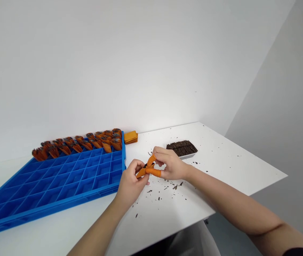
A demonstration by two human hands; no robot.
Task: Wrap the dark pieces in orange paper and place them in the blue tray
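My left hand (130, 181) and my right hand (170, 164) meet above the white table (221, 167), both pinching a small orange piece (144, 171) with a dark part between them. Orange finger cots cover my right thumb and forefinger. A blue compartment tray (60, 181) lies to the left. Its far rows hold several orange folded pieces (87, 142). A flat tray of dark brown strips (182, 147) sits just behind my right hand.
A small stack of orange sheets (131, 137) rests beside the blue tray's far right corner. Dark crumbs (167, 186) are scattered over the table near my hands. The table's right edge runs diagonally, and a white wall stands behind.
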